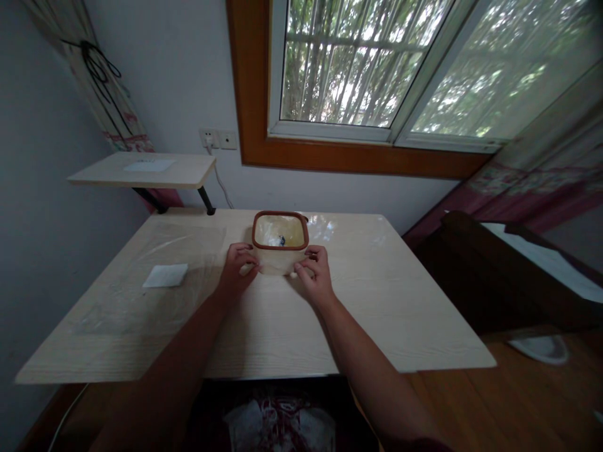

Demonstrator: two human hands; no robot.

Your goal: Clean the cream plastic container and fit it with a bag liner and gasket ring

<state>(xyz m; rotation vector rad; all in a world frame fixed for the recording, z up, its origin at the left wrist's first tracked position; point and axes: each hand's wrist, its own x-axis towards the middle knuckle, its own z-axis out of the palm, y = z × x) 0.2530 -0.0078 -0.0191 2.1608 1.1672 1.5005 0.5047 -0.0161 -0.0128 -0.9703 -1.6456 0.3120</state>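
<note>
A cream, square container point(279, 233) with a brown rim stands on the light wooden table point(377, 314), a small dark item inside it. My left hand point(237, 270) grips its lower left corner with fingers curled. My right hand point(315, 273) holds the lower right corner the same way, fingers pressed to the container's near wall. Both forearms reach in from the bottom of the view.
A white paper square point(166, 275) lies on the table's left part over a clear sheet. A small raised shelf point(141, 171) stands at the back left. A window point(377, 69) is behind, a dark bed frame point(509, 270) to the right.
</note>
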